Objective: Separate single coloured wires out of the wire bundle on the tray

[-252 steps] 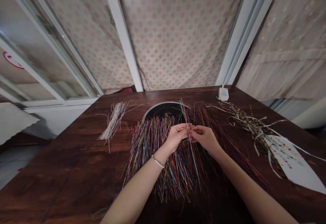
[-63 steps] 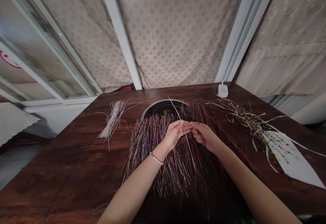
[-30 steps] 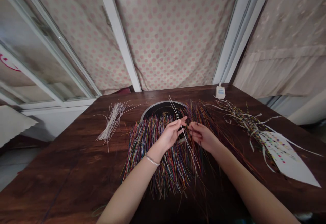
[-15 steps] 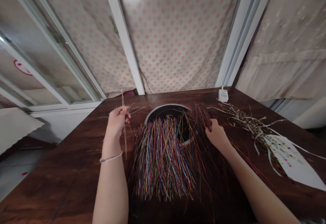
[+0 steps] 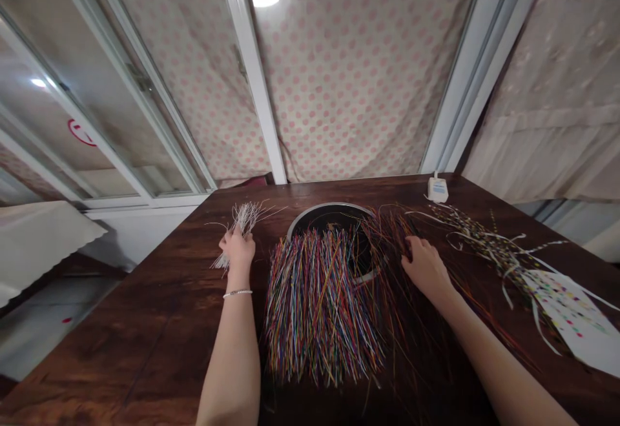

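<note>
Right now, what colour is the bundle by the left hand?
White bundle at the left hand, head view.

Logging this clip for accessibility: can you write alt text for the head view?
Two bare hands work at a dark wooden table: the left hand touches a bundle of white strands, and the right hand touches multicoloured thin strands draped over a round metal-rimmed container.

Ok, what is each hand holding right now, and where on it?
The left hand grips the white strand bundle around its middle. The right hand is at the edge of the coloured strands; any hold there cannot be told.
</note>
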### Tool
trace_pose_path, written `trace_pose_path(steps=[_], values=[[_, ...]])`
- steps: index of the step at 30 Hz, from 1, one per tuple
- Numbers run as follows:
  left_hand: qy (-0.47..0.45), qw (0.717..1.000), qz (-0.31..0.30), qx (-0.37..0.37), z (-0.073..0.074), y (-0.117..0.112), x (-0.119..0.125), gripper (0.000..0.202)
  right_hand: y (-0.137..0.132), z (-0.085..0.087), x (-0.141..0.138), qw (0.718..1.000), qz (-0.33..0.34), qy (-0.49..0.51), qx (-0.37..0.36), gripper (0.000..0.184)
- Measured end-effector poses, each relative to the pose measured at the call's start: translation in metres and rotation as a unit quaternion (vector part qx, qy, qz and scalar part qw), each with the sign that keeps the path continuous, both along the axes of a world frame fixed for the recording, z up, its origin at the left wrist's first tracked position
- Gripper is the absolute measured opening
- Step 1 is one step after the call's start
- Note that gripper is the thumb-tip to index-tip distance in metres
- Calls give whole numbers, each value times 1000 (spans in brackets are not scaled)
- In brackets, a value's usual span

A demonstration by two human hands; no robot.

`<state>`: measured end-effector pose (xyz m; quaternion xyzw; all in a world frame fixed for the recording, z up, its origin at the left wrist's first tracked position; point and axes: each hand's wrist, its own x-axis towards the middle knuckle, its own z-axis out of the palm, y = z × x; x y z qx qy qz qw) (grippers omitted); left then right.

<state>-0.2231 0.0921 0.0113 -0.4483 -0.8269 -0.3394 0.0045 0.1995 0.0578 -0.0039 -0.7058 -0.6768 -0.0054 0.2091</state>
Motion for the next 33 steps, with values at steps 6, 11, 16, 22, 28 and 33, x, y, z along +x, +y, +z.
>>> trace_pose_path(steps=[6, 11, 16, 22, 28, 33], values=[[3, 967, -236, 92, 52, 0, 50, 32, -19, 15, -29, 951, 304, 59, 20, 45], [-83, 849, -517, 64, 41, -15, 145, 29, -34, 8, -51, 885, 459, 47, -56, 48], [-122, 851, -510, 17, -15, -22, 194, 22, -28, -1, -47, 915, 401, 28, -36, 43], [-53, 881, -469, -20, -25, -19, 191, 17, -24, 2, -43, 963, 269, -27, 2, 28], [25, 904, -426, -16, -18, -26, 203, 4, -23, 0, -44, 975, 216, -49, 2, 24], [77, 912, -400, -47, -18, -27, 208, 8, -23, 0, -44, 973, 228, -38, 3, 23]])
